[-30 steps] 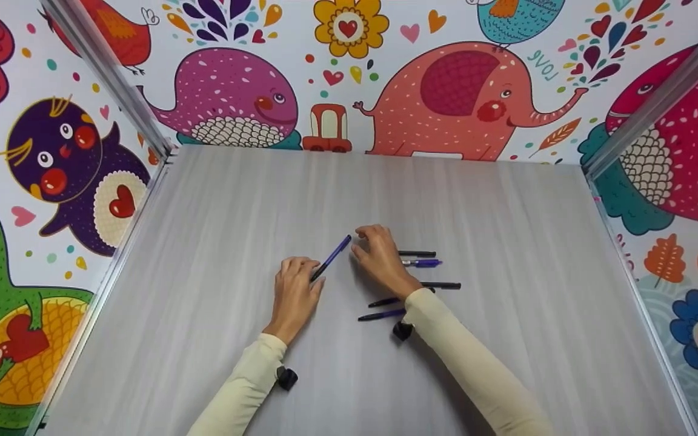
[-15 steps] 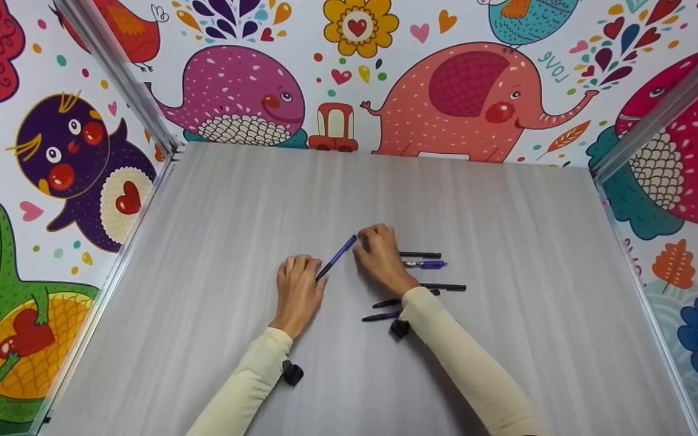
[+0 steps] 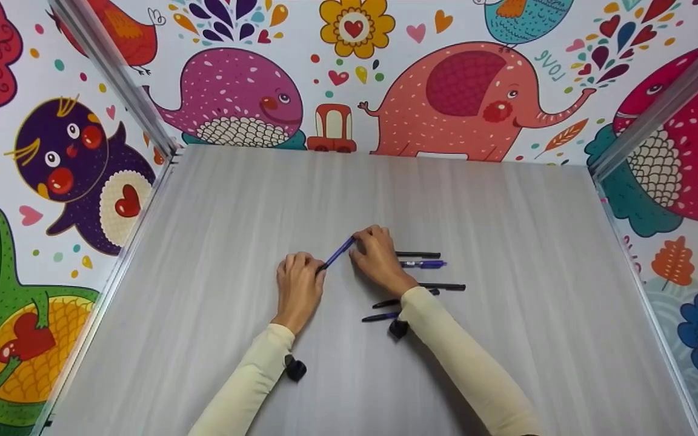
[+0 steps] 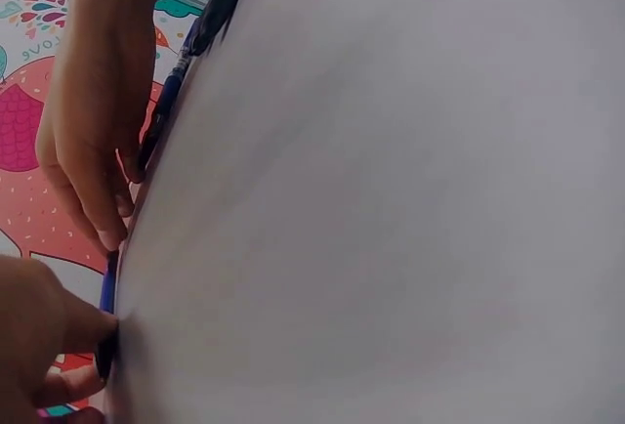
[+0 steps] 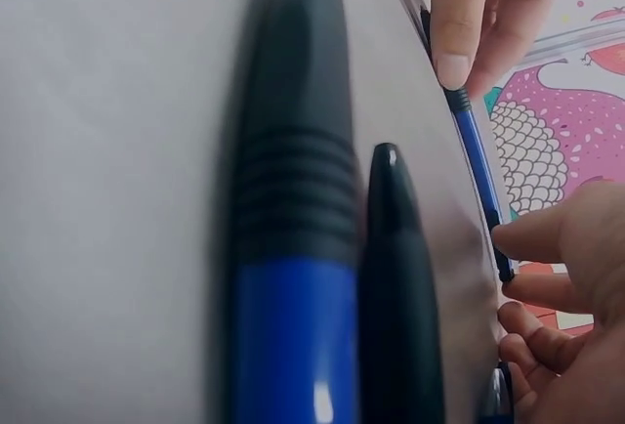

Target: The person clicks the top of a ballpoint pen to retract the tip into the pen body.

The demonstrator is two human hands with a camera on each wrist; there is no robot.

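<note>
A blue pen (image 3: pixel 339 253) with a black grip lies slantwise between my two hands. At its near end my left hand (image 3: pixel 299 286) pinches the black ribbed grip between thumb and fingers, clearest in the right wrist view. My right hand (image 3: pixel 380 259) holds the far end of that pen, thumb and forefinger (image 5: pixel 537 292) about its tip. Beside and under the right wrist lie several other pens: a black pen (image 3: pixel 420 255), a clear-and-purple pen (image 3: pixel 426 264), another black pen (image 3: pixel 447 286) and a blue pen with black ends (image 3: pixel 380 317), partly hidden by the sleeve.
The hands work over a grey wood-grain table (image 3: pixel 252 200). Printed cartoon walls close in its back and sides, with metal posts (image 3: pixel 658 109) at the back corners. Close to the right wrist camera, a black pen (image 5: pixel 400 317) lies alongside a blue one.
My right fingers have closed from just off the pen's far end to hold it. The left hand has shifted slightly, its fingers now over the grip. The other pens lie still.
</note>
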